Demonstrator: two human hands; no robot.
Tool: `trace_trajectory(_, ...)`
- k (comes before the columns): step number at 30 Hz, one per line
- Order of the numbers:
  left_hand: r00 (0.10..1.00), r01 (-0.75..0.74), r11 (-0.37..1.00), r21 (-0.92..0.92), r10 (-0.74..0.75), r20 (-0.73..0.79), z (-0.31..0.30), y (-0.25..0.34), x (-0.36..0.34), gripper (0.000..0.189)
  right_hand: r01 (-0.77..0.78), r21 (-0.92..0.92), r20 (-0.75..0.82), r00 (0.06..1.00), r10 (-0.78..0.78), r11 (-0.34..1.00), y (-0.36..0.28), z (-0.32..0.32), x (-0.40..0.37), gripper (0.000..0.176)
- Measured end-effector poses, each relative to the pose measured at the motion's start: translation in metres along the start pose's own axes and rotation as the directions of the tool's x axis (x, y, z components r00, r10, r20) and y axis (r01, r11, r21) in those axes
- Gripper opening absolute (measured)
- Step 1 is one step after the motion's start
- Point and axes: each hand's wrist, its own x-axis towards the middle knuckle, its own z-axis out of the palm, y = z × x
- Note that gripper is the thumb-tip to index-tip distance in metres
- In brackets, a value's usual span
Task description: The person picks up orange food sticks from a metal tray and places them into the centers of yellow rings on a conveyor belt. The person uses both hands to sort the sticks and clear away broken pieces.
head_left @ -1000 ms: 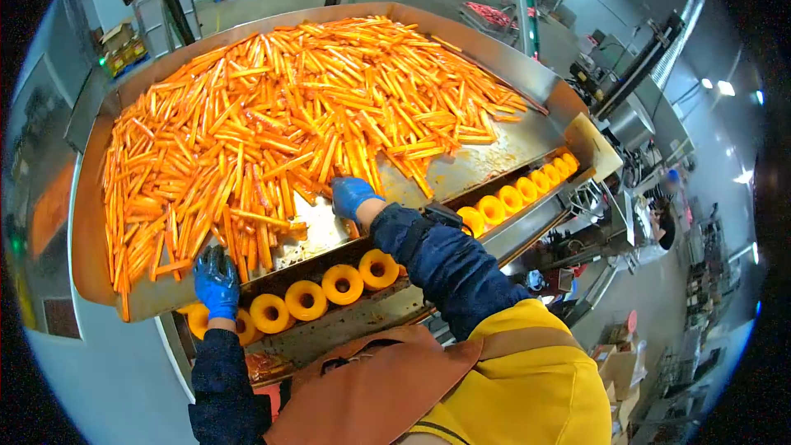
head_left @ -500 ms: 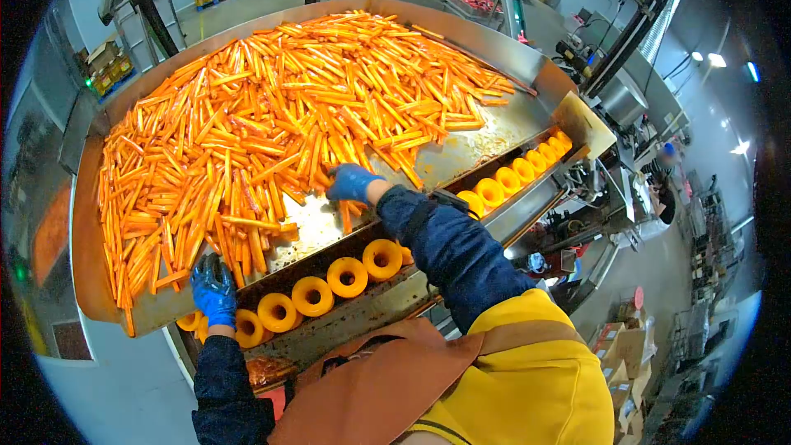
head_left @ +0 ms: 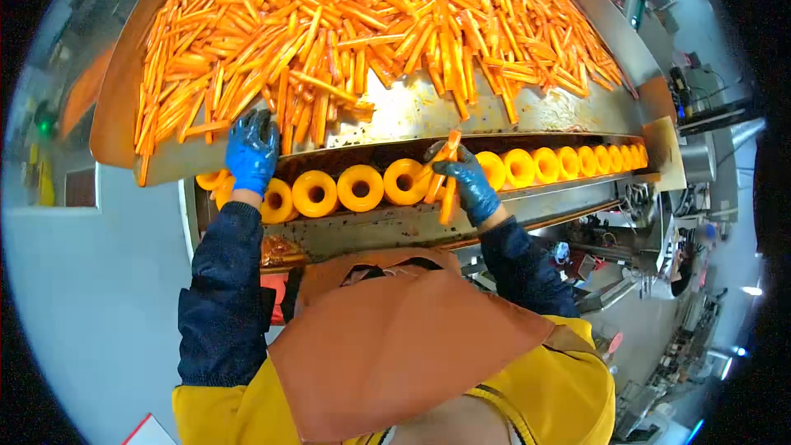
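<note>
My left hand (head_left: pixel 252 155), in a blue glove, lies at the tray's near edge with its fingers stretched toward the sticks. It has no stick visible in it. My right hand (head_left: pixel 468 183), gloved in blue with dark smears, pinches a few glossy orange sticks (head_left: pixel 446 198) above the row of yellow funnel cups (head_left: pixel 360 188). The held sticks point up and down, partly hidden by the fingers. A large pile of similar orange sticks (head_left: pixel 346 33) covers much of the metal tray (head_left: pixel 404 112) beyond both hands.
The funnel cups stand in a long channel along the tray's near side, continuing far right. A metal ledge (head_left: pixel 371 233) runs in front of it. A tan board (head_left: pixel 664 156) stands at the tray's right end, with machinery (head_left: pixel 651 227) beyond.
My right hand has come back from the pile to above the funnel cups, with orange sticks in it. My left hand stays at the tray edge. The view has tilted down.
</note>
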Motion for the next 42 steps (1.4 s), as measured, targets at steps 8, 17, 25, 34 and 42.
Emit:
trace_trajectory(8, 0.999, -0.033, 0.996, 0.079, 0.03, 0.037, 0.009, -0.008, 0.003, 0.032, 0.062, -0.261, -0.204, 0.972, -0.118, 0.963, 0.008, 0.014, -0.002, 0.024)
trace_trajectory(17, 0.999, -0.016, 0.998, 0.066, 0.014, 0.033, 0.011, -0.009, 0.004, 0.031, 0.123, -0.382, 0.015, 0.992, -0.127, 0.916, 0.042, 0.048, 0.013, 0.023)
trace_trajectory(25, 0.999, -0.012, 0.998, 0.057, 0.009, 0.042, 0.015, -0.012, 0.003, 0.031, 0.554, -0.469, -0.121, 0.731, -0.671, 0.688, -0.001, 0.093, 0.026, 0.015)
trace_trajectory(34, 1.0, 0.014, 1.0, 0.024, -0.014, 0.018, 0.01, -0.007, 0.004, 0.029, 0.59, -0.8, 0.435, 0.692, -0.577, 0.104, 0.019, 0.107, 0.037, 0.018)
trace_trajectory(42, 0.999, 0.026, 0.999, 0.043, -0.027, 0.031, 0.016, -0.012, 0.004, 0.029, 0.467, -0.849, 0.528, 0.737, -0.423, -0.247, -0.022, 0.17, 0.132, 0.056)
